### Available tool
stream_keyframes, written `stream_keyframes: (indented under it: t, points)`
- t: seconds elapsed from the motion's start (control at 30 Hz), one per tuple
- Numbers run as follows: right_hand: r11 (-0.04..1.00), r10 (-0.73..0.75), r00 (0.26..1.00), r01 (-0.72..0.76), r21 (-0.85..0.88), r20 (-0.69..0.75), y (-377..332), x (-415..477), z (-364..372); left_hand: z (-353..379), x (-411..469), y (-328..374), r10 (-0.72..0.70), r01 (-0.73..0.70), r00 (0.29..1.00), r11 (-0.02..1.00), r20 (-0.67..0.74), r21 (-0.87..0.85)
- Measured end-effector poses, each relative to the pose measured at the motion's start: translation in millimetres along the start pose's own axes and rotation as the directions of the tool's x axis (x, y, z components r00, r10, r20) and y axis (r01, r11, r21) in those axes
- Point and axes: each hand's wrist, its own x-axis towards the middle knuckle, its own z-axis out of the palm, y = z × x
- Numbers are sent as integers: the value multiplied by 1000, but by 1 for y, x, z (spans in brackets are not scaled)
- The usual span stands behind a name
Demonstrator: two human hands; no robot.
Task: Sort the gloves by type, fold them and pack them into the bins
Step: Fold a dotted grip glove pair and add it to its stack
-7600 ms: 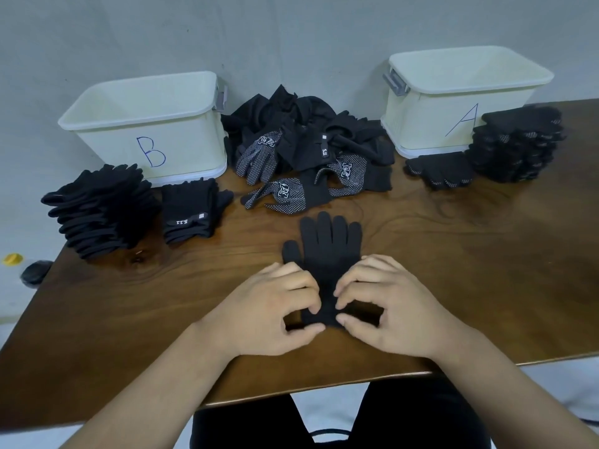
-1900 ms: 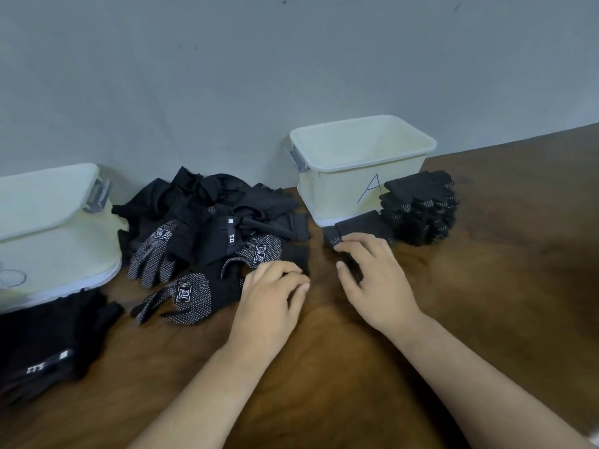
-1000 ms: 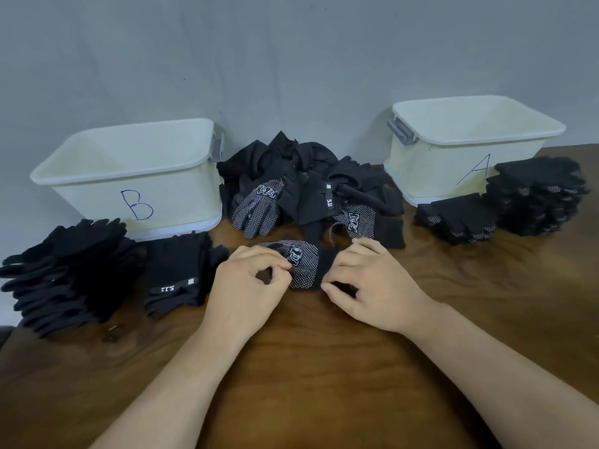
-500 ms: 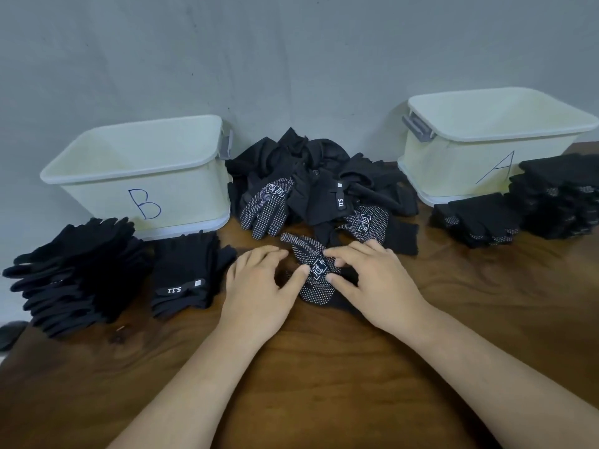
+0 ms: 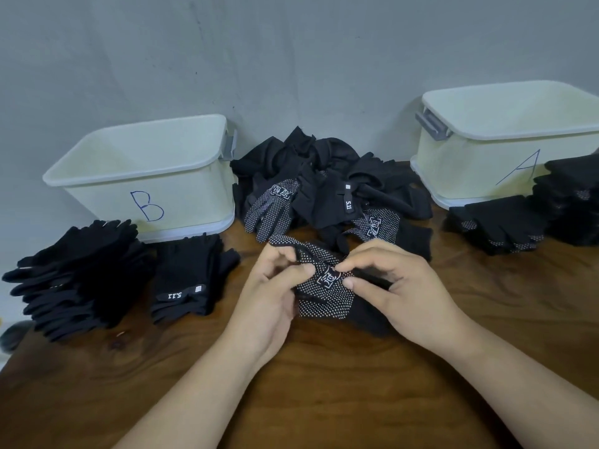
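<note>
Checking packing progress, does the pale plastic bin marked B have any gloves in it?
Looks empty: the pale plastic bin marked B shows only bare inner walls; its floor is hidden.

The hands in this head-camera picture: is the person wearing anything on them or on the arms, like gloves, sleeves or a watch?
No. The left hand and right hand are bare: no gloves or rings show. The visible nails look short and unpainted. The left forearm and right forearm are uncovered down to the picture's edge, with no sleeve, watch or bracelet in view.
</note>
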Motion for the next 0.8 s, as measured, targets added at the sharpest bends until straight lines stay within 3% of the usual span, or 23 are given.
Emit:
stream_keyframes:
  t: [0.1, 0.17, 0.23, 0.3, 0.4, 0.5, 0.57, 0.67, 0.73, 0.8]
  points:
    - [998, 60, 998, -60, 7, 28, 3, 0, -3, -8, 4, 2, 64, -64, 994, 998, -85, 2]
    - [992, 123, 991, -121, -46, 43, 7, -1, -6, -19, 10, 0, 150, -89, 960, 964, -235, 250]
    - [977, 165, 984, -153, -151, 70, 10, -1, -7, -28, 14, -5, 226, -41, 920, 869, -321, 494]
    - [959, 180, 982, -164, -230, 51, 9, -1, -7, -32, 15, -8, 255, -14, 909, 810, -331, 586]
    - [934, 182, 983, -177, -309, -13, 5, -4, -8, -32, 10, -8, 331, -29, 910, 653, -251, 757]
    - [811, 126, 992, -94, -577, 16, 4, -7, -11, -22, 0, -7, 427, -190, 904, 355, 22, 915]
    - [748, 64, 992, 27, -663, 113, 6, -6, -12, -11, -7, -10, 332, -248, 924, 142, 190, 958]
    - [756, 65, 958, 136, -640, 280, 8, -4, -14, -6, -15, -20, 133, -232, 961, -88, 243, 969]
    - [734, 87, 951, 141, -665, 297, 7, -4, -16, -11, -15, -21, 81, -245, 964, -109, 255, 963]
    - [713, 121, 952, 114, -692, 281, 4, -3, -18, -19, -13, -15, 39, -257, 965, -65, 260, 964]
